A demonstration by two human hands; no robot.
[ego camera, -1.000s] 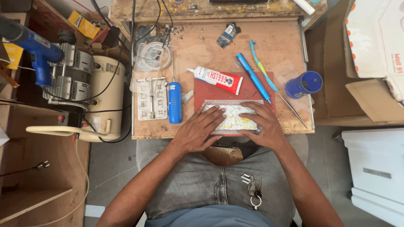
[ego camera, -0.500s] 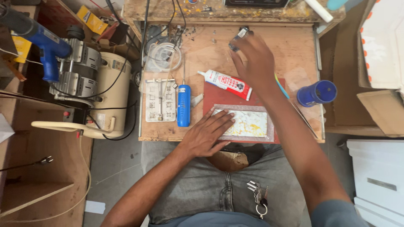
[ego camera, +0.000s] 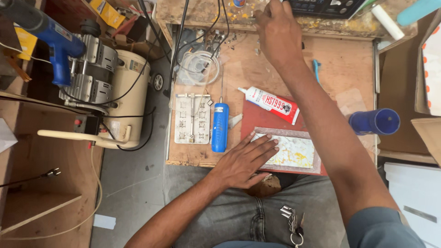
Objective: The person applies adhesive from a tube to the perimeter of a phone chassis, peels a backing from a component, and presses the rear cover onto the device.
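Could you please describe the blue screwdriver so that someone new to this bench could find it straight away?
Start at the wooden bench and find the red mat near its front edge. Just left of the mat, by the left hand, lies the screwdriver, pointing away from the person. It alone has a fat blue handle and thin metal shaft, unlike the grey metal jig beside it.

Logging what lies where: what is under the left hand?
The left hand lies flat on a pale panel, which rests on a red mat. The panel's left end is covered by the fingers.

left hand (ego camera: 243, 160) flat, fingers spread, palm down; right hand (ego camera: 275, 32) reaching far forward, arm extended
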